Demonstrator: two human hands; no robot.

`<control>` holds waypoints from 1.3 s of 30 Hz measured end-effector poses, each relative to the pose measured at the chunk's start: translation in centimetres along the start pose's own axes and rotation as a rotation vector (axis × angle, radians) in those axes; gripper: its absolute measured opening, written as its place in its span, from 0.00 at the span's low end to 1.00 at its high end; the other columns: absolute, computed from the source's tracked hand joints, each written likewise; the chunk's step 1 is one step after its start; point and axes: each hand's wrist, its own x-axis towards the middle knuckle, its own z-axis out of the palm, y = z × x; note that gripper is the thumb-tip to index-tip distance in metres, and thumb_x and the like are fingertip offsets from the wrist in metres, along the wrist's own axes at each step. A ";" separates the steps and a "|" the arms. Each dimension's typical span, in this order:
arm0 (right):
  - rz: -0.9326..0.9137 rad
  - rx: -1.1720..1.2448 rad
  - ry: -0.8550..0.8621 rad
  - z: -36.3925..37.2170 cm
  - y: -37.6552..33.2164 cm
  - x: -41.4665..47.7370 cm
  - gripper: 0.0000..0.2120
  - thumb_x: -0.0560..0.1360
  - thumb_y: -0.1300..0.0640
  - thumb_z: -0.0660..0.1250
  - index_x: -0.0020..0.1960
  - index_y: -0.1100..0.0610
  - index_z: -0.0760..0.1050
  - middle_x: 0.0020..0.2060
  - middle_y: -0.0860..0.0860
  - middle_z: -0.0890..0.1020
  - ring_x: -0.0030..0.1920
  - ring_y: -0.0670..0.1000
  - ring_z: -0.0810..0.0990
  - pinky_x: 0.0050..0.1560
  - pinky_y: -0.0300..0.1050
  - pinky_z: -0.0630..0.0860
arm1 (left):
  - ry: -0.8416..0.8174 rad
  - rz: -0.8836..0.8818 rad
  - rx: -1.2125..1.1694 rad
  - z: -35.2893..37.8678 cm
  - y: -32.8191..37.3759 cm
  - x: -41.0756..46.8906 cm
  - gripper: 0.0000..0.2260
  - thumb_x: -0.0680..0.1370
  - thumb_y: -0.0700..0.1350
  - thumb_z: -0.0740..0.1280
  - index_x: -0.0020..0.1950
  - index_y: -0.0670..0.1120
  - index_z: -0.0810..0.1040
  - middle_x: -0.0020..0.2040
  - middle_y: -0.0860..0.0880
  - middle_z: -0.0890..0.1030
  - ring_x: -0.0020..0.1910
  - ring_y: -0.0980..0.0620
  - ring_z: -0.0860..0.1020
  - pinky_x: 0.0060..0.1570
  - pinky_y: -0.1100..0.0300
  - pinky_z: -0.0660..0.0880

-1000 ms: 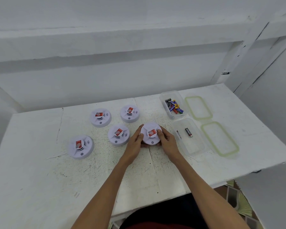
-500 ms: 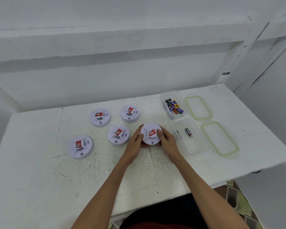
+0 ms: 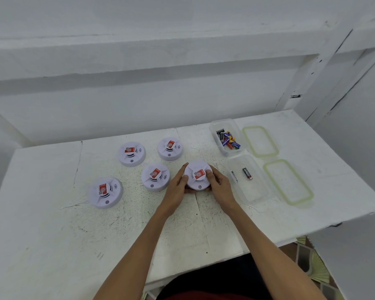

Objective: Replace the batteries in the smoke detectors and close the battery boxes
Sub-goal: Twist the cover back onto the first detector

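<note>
Several round white smoke detectors with red labels lie on the white table [image 3: 52,234]. My left hand [image 3: 177,187] and my right hand [image 3: 220,185] grip one smoke detector [image 3: 198,175] from both sides at the table's middle, my right thumb on its top. Other detectors sit to the left: one close by [image 3: 155,177], one at the near left [image 3: 105,192], two farther back [image 3: 131,153] [image 3: 170,148]. A clear box of mixed batteries [image 3: 226,137] stands at the back right. A second clear box [image 3: 249,180] holds a black battery [image 3: 247,173] and a white one [image 3: 234,176].
Two green-rimmed clear lids [image 3: 260,141] [image 3: 288,181] lie right of the boxes. A white wall and ledge rise behind the table. The table's right and front edges drop off to the floor, where patterned tiles [image 3: 312,265] show.
Both hands hold the same detector as before; nothing else on the table has moved.
</note>
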 end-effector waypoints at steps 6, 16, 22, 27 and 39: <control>0.007 0.004 0.007 0.1 -0.3 -0.2 0.14 0.83 0.46 0.60 0.66 0.43 0.77 0.57 0.43 0.84 0.60 0.43 0.81 0.65 0.50 0.77 | 0.007 -0.014 0.005 0.0 0.0 0.0 0.23 0.83 0.59 0.60 0.79 0.61 0.67 0.74 0.55 0.76 0.72 0.52 0.76 0.70 0.41 0.74; 0.010 -0.004 0.019 0.3 -0.8 -0.5 0.13 0.83 0.46 0.61 0.64 0.41 0.77 0.57 0.42 0.84 0.60 0.43 0.81 0.64 0.50 0.77 | -0.001 -0.015 -0.015 0.0 0.1 -0.2 0.23 0.83 0.58 0.60 0.79 0.60 0.67 0.73 0.55 0.77 0.71 0.51 0.77 0.69 0.41 0.75; 0.006 -0.013 0.050 1.1 -1.9 0.0 0.14 0.82 0.46 0.62 0.64 0.45 0.79 0.55 0.43 0.85 0.57 0.43 0.83 0.61 0.51 0.80 | 0.019 0.001 -0.020 -0.6 1.6 -0.5 0.19 0.86 0.55 0.58 0.77 0.60 0.70 0.72 0.53 0.78 0.68 0.49 0.79 0.65 0.41 0.78; -0.046 -0.024 0.037 3.9 -5.9 1.8 0.09 0.82 0.46 0.62 0.59 0.41 0.79 0.49 0.44 0.86 0.50 0.45 0.85 0.47 0.47 0.84 | 0.133 0.048 -0.065 -3.8 5.3 -0.1 0.19 0.88 0.49 0.58 0.79 0.53 0.69 0.69 0.49 0.81 0.60 0.48 0.84 0.52 0.48 0.85; 0.030 -0.043 -0.146 17.7 -11.0 5.6 0.13 0.79 0.52 0.64 0.62 0.53 0.70 0.51 0.49 0.80 0.42 0.49 0.86 0.50 0.49 0.83 | 0.507 0.076 -0.015 -17.4 8.8 -1.3 0.15 0.85 0.43 0.62 0.72 0.48 0.75 0.60 0.45 0.84 0.53 0.46 0.86 0.41 0.57 0.83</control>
